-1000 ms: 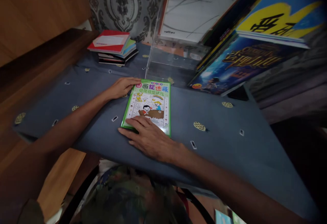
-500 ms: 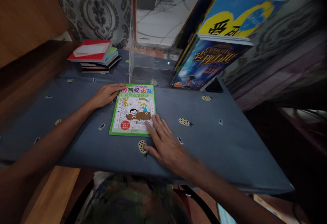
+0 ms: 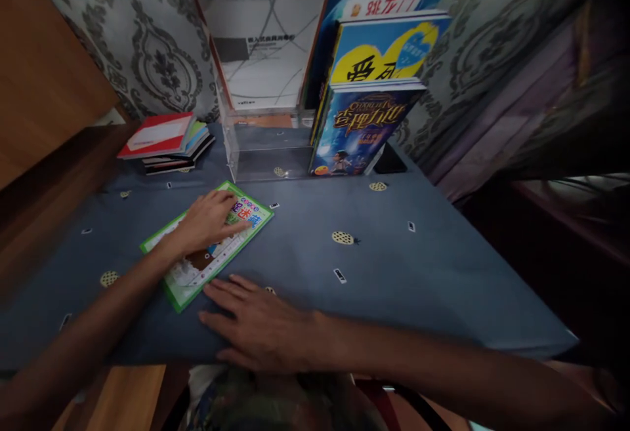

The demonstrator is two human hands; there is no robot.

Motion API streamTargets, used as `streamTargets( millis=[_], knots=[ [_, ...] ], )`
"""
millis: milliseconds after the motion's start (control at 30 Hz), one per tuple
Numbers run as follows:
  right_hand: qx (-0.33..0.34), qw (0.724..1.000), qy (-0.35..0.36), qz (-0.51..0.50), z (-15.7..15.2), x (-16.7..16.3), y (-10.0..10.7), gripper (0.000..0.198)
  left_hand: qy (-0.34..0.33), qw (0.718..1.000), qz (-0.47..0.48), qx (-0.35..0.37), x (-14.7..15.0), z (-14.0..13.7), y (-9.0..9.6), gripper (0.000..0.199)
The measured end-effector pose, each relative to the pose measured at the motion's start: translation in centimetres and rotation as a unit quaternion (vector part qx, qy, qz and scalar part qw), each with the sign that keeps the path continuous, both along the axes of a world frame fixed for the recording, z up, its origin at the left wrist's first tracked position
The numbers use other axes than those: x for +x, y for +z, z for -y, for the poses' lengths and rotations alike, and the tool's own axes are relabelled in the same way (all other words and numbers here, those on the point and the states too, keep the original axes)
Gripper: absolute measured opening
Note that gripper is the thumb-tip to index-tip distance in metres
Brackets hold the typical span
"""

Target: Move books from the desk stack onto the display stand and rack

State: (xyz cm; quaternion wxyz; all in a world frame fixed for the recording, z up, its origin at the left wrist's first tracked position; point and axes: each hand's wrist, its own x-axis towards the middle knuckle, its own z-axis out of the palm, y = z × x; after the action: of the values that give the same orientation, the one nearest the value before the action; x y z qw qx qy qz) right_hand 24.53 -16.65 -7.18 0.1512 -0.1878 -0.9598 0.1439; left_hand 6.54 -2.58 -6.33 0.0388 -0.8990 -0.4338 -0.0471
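Note:
A green-edged picture book [image 3: 216, 260] lies closed and turned at an angle on the blue tablecloth [image 3: 423, 280]. Across its cover rests my left hand [image 3: 209, 218], fingers extended, the thumb apart, hiding part of the title and picture. My right hand [image 3: 263, 323] lies spread on the cloth near the front edge, with its fingertips close to the book's lower right side. Whether those fingertips touch the book I cannot tell.
At the back, a clear acrylic stand [image 3: 266, 162] holds several upright books, among them a dark blue one [image 3: 357, 129] and a blue-and-yellow one [image 3: 384, 54]. A small book stack [image 3: 162, 142] sits back left. A black flat object [image 3: 390, 159] lies beside the stand.
The book has turned clockwise and shifted left. My left hand has moved from its upper left corner onto the cover. My right hand has moved left and nearer the front edge.

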Motion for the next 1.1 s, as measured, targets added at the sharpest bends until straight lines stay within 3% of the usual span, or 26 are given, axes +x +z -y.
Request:
streamTargets(
  millis=[100,167,267,333,433,500,567,633,800,1100],
  knots=[
    [-0.001,0.998,0.063,-0.008,-1.9,0.2,-0.1,0.041,-0.029,0.999,-0.025,0.018,1.8,2.2,0.3,0.056],
    [-0.042,0.995,0.074,-0.046,-3.1,1.1,-0.4,0.026,-0.026,0.998,-0.036,0.042,2.6,3.3,0.3,0.049],
    [-0.142,0.975,-0.042,-0.165,-5.4,3.1,-1.1,0.024,-0.005,0.997,-0.061,0.047,3.4,4.3,0.5,0.034],
    [-0.2,0.925,-0.175,-0.27,-7.3,4.6,-1.5,0.031,0.003,0.996,-0.081,0.037,3.8,4.6,0.8,0.027],
    [-0.248,0.821,-0.317,-0.404,-10.0,6.2,-2.1,0.033,0.016,0.994,-0.1,0.029,4.3,4.9,1.0,0.023],
    [-0.271,0.772,-0.354,-0.454,-11.3,6.9,-2.6,0.033,0.025,0.995,-0.097,0.03,4.3,4.9,1.0,0.022],
    [-0.29,0.748,-0.363,-0.473,-11.8,7.1,-3.0,0.034,0.024,0.996,-0.078,0.034,4.1,4.7,0.8,0.021],
    [-0.297,0.748,-0.361,-0.471,-11.7,7.0,-3.1,0.035,0.013,0.998,-0.043,0.038,3.7,4.5,0.6,0.021],
    [-0.268,0.786,-0.359,-0.427,-10.8,6.8,-2.6,0.034,-0.018,0.998,0.047,0.039,2.8,3.8,0.3,0.025],
    [-0.234,0.821,-0.315,-0.415,-10.6,6.7,-2.7,0.036,-0.015,0.995,0.089,0.037,2.6,3.6,0.0,0.031]
  ],
)
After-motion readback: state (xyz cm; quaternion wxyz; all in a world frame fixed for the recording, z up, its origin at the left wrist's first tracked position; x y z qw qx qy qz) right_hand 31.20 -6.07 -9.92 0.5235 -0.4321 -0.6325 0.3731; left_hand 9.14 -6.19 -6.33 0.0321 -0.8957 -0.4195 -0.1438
